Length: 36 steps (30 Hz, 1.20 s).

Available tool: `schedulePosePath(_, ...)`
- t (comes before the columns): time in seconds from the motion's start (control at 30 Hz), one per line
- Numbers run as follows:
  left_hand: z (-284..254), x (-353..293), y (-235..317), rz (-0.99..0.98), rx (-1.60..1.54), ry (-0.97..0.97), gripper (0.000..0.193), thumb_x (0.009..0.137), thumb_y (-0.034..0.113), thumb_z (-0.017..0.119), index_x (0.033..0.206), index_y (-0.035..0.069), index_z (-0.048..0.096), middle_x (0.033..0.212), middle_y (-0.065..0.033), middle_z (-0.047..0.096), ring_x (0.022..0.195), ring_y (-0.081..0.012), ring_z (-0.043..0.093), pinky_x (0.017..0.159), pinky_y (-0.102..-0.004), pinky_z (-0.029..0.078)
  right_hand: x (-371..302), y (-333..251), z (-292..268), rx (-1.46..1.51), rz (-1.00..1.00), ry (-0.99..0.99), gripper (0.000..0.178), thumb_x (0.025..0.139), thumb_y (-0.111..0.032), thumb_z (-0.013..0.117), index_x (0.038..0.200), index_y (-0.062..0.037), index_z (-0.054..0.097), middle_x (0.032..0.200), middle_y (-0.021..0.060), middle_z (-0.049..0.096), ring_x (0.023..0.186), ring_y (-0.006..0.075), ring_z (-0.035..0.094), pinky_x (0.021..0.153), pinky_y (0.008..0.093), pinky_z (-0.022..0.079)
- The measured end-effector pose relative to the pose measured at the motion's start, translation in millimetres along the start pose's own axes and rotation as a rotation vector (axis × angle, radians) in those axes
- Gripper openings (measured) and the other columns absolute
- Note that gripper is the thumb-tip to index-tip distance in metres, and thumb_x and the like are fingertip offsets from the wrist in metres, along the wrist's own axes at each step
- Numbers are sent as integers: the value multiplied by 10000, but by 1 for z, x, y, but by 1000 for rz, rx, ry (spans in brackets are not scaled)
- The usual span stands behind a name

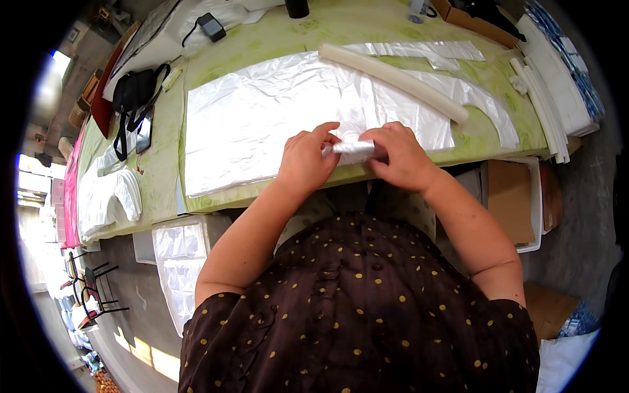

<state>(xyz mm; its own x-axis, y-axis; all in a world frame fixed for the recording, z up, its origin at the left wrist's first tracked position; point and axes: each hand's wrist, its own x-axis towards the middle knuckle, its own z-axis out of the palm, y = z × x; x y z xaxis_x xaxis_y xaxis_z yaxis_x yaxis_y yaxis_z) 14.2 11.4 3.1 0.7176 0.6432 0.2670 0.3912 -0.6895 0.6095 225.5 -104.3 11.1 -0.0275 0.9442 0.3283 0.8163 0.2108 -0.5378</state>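
Between my two hands is a small, tightly folded bundle of white plastic film [352, 150]. My left hand [305, 159] has its fingers curled at the bundle's left end, thumb and forefinger close together. The fingers of my right hand [401, 156] wrap round the right end. Both hands are just above the near edge of a stack of flat white plastic bags [246, 124], which lies spread on the table. A long pale tube [393, 81] rests slantwise across the stack's right part, with handle-like strips of film [488, 105] beyond it.
A green patterned cloth covers the table [268, 39]. At the left lie a black bag [134, 92], a phone [145, 134] and more folded white film [111, 200]. A small dark device [211, 27] sits at the back. White rolls [540, 108] line the right end; a cardboard-filled bin [511, 203] stands below.
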Motion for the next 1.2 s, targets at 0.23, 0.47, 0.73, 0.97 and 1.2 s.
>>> schedulePosePath(0.23,-6,22,17,-319,33,-121,657,895,229,664,1480,66,411,879,-69,752,873,-292,708,852,-442,504,27,-1,18,144,395,97,384,831,-151,690,1184,-31,600,859,107,725,849,322,677,802,445,530)
schedulePosePath(0.47,4,22,11,-101,183,51,671,910,304,665,1508,115,426,1313,-130,622,1191,-315,591,1006,-464,446,29,-4,26,31,431,124,477,814,-121,649,1273,-45,544,865,95,714,861,320,678,818,466,527)
schedulePosePath(0.73,13,17,10,0,458,-171,601,991,435,520,1533,189,437,1630,-142,331,1520,-379,250,1212,-608,180,42,-17,5,-116,393,-143,634,791,-196,652,1407,-106,531,1030,166,724,1010,358,671,902,485,518)
schedulePosePath(0.97,7,-45,22,99,-254,-37,395,938,178,700,1302,73,588,1330,-130,592,1233,-263,564,1077,-394,423,57,-14,0,-131,489,-254,589,788,-270,643,1344,-86,591,1140,181,717,1076,364,676,921,457,536)
schedulePosePath(1.2,38,-105,17,-922,-1360,-287,562,1016,390,622,1428,51,444,1411,-110,528,1296,-227,514,1049,-408,447,24,-29,5,-188,260,-209,436,765,-241,647,1174,-91,672,1133,144,685,1112,350,595,969,451,465)
